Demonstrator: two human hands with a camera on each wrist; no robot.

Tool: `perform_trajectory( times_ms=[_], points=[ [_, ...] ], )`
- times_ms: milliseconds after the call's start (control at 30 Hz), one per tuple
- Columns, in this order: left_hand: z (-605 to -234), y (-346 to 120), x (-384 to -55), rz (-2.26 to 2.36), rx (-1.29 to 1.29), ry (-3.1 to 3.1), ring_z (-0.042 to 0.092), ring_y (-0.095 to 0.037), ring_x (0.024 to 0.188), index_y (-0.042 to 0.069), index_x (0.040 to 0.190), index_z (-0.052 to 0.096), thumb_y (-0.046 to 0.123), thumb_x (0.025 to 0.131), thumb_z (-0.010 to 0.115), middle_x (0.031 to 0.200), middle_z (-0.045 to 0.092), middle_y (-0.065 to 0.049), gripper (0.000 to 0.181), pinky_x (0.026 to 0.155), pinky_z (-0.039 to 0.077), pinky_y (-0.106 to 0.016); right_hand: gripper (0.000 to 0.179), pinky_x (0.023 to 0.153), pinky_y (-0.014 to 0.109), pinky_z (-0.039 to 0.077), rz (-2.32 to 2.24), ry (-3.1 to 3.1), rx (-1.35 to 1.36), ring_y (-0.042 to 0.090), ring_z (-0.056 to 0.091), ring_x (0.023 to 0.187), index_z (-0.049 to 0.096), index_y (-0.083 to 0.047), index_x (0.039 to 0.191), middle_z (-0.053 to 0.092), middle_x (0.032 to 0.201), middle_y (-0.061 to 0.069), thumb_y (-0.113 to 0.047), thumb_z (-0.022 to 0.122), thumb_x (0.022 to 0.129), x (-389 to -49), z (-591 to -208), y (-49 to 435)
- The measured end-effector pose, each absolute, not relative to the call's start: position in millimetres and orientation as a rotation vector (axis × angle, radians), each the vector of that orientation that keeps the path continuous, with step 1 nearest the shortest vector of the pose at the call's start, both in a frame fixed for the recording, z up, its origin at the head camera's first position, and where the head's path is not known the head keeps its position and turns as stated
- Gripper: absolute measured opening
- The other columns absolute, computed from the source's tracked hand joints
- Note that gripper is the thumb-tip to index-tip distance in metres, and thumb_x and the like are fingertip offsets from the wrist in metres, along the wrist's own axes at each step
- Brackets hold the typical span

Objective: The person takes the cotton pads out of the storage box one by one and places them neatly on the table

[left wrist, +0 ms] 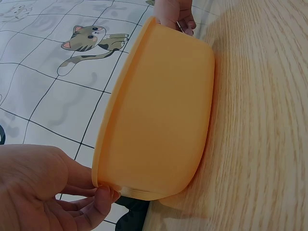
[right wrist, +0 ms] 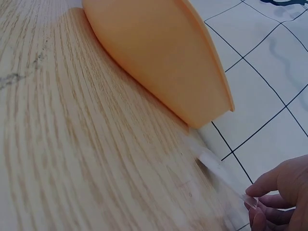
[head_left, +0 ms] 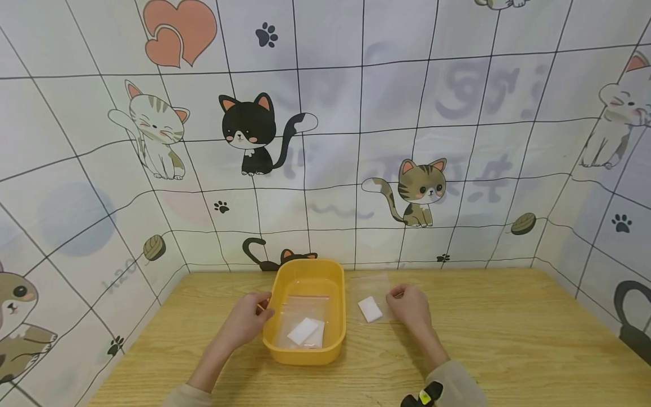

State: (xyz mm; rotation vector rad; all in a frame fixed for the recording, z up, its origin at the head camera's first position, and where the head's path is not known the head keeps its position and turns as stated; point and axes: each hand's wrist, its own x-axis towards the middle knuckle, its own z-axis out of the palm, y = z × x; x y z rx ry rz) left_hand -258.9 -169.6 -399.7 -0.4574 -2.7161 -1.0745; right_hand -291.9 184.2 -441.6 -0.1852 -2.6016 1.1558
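Observation:
A yellow plastic basin point(head_left: 337, 339) stands on the table, and my left hand point(head_left: 250, 317) grips its left rim with thumb and fingers. In the left wrist view that hand point(left wrist: 57, 192) pinches the rim at one end of the basin point(left wrist: 159, 110). Inside the basin lie clear zip bags point(head_left: 285, 322) with white rectangular pieces point(head_left: 303, 332). To the right of the basin, my right hand point(head_left: 411, 305) pinches the edge of another clear zip bag point(head_left: 375, 282). A white rectangular piece point(head_left: 370, 309) is in that bag. The right wrist view shows the pinched bag corner point(right wrist: 251, 201).
The wooden table point(head_left: 508, 333) reaches back to a wall covering point(head_left: 330, 215) printed with cats and grid lines. A black strap device point(head_left: 423, 395) sits on my right wrist.

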Motion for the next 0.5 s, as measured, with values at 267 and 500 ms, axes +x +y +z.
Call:
perform_trajectory(
  times_ms=[267,500],
  points=[
    [-399.5,-170.3,-259.2,-1.073,-0.466,-2.71,0.056,-0.016,0.07,-0.002,0.093,0.066,-0.008,0.088,0.069,0.08,0.057,-0.006,0.009,0.059,0.051,-0.028,0.021,0.073,0.045,0.052,1.157,-2.682,-0.201,0.029,0.064,0.082,0.071,0.006,0.097,0.071,0.092,0.017,-0.01,0.069,0.083,-289.2,-438.6,185.9],
    [-399.9,-170.7,-259.0,-1.072,-0.474,-2.717,0.055,-0.016,0.07,0.002,0.086,0.064,-0.009,0.088,0.068,0.078,0.057,-0.005,0.012,0.059,0.05,-0.027,0.022,0.078,0.05,0.052,1.149,-2.713,-0.178,0.033,0.065,0.087,0.071,0.007,0.096,0.071,0.095,0.019,-0.012,0.068,0.086,-286.0,-434.4,187.3]
  ],
)
